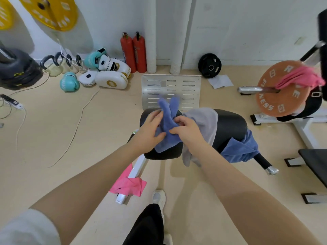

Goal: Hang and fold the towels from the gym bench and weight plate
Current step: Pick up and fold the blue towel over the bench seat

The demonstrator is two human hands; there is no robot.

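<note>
both hands worked over the black padded counter [230, 128], gripping one small blue towel [167, 131] between them. the left hand [150, 131] had its fingers [155, 115] curled onto the towel's left side, thumb pressed against the cloth; the right hand [187, 128] pinched the towel's middle with bent fingers [177, 120]. two loose ends of that towel stuck up above the hands, blurred.

five towels showed in all. beside the held one, a grey towel [205, 124] lay draped across the counter and hung down its near edge. a second, darker blue towel [242, 151] hung off the counter's right side. a pink towel [128, 185] was draped on the white frame bar [138, 168] low at the front, and another pink towel [300, 79] lay over the top of the orange weight plate [276, 96] on its chrome sleeve at right.

on the floor by the wall stood two red fire extinguishers [133, 52], one small black plate [209, 65] leaning against the wall, and one slotted metal panel [170, 91] lying flat just beyond the counter. to the left lay two teal boxing gloves [69, 81] and several white focus pads [111, 80] — their exact number was hard to tell — plus a row of kettlebells [53, 66]. two yellow plates [49, 11] showed at the top left. one white shoe [159, 198] and a black trouser leg showed at the bottom
</note>
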